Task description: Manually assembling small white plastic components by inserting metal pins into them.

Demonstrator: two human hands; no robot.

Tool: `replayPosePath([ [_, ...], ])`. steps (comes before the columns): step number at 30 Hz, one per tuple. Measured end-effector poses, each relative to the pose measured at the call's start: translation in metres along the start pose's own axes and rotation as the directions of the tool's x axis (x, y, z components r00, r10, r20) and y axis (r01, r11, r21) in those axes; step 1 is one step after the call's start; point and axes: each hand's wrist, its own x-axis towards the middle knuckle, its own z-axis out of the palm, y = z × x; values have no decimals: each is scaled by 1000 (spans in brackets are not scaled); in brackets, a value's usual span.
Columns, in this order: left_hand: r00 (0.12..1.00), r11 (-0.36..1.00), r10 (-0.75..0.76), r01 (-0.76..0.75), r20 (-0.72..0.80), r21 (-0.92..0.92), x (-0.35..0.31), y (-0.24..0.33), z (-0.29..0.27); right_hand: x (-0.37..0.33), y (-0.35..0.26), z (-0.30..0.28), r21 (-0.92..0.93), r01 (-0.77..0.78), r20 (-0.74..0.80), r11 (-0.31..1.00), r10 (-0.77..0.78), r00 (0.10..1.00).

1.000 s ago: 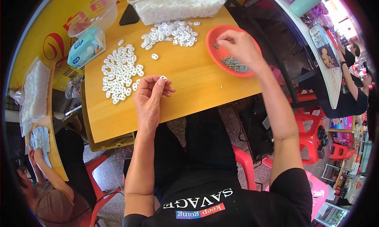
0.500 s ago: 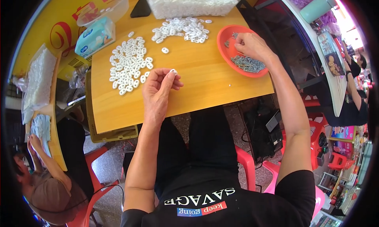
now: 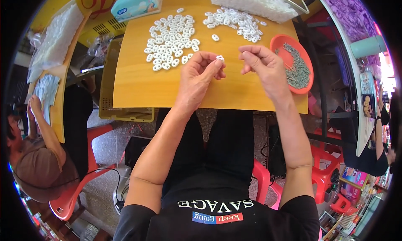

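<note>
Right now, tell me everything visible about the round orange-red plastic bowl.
The round orange-red plastic bowl is shallow and smooth-looking. It sits upright at the right edge of the yellowish wood-look table, holding many thin grey metal-looking pins, some floor bare. The bare right hand is just left; contact is unclear.

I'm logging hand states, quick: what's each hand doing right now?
Left hand: closed, pinching a small white plastic piece.
Right hand: partly curled; whether it holds anything small cannot be told.
</note>
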Motion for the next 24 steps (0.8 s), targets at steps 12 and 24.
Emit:
replayPosePath([
  [12,999,998,3,-6,40,65,-2,1,-3,-6,20,40,251,-25,-70,968,43,997],
  [24,1000,998,12,-14,24,67,-2,1,-2,-7,23,47,267,3,-100,964,25,995],
])
